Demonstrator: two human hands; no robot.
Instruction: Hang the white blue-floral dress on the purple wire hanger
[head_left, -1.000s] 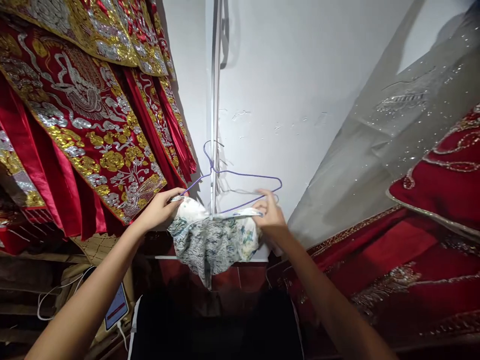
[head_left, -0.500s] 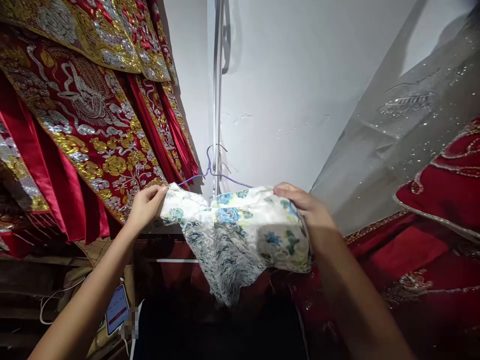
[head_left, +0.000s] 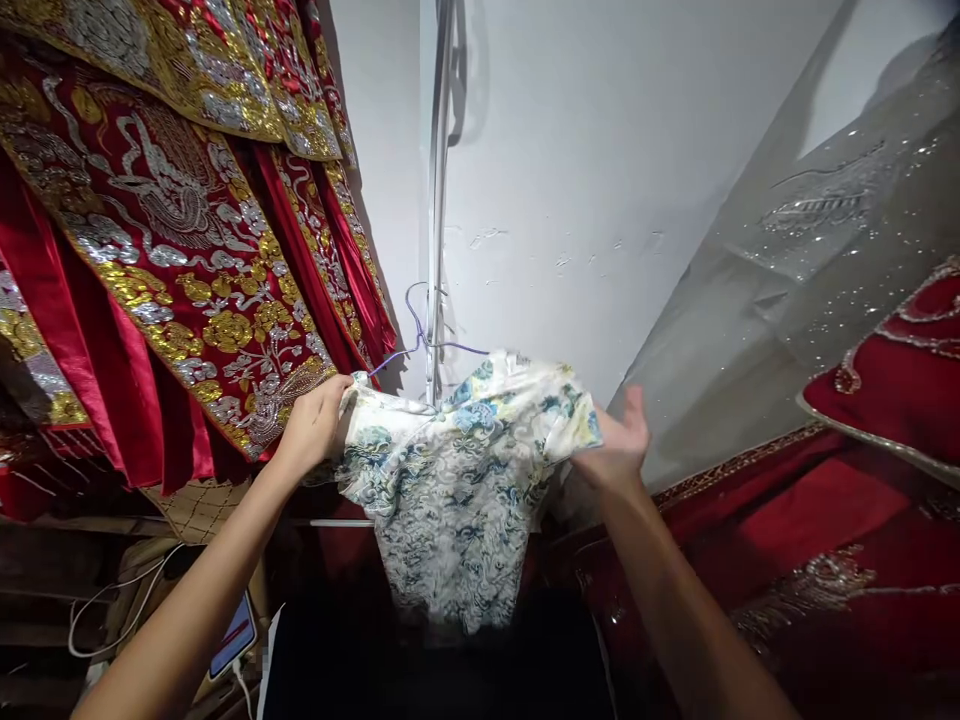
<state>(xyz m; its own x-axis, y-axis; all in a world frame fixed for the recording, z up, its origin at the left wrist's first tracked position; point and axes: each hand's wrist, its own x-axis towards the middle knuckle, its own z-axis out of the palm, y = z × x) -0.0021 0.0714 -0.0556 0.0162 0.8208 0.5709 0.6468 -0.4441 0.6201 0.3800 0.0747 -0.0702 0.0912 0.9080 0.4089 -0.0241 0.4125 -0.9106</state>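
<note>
A short-sleeved white shirt (head_left: 457, 500) with a blue and green floral pattern hangs from a purple wire hanger (head_left: 420, 340) in front of me. The hanger's hook and neck show above the collar; its arms run inside the garment. My left hand (head_left: 315, 420) pinches the shirt at its left shoulder. At the opposite side my right hand (head_left: 619, 440) has its thumb raised away from the fingers, which lie partly behind the right sleeve's edge. That hand does not grip the cloth.
Red robes (head_left: 187, 230) embroidered in gold and silver hang on the left. A metal pole (head_left: 439, 180) stands against the white wall (head_left: 585, 150). To the right hang a sheer sparkly cover (head_left: 810, 230) and red beaded cloth (head_left: 825, 500). A phone (head_left: 234, 637) with a cable lies lower left.
My right hand has let go of the shirt's shoulder and opened beside the sleeve. The shirt has dropped out fuller and straighter, while my left hand keeps its pinch, shifted slightly right.
</note>
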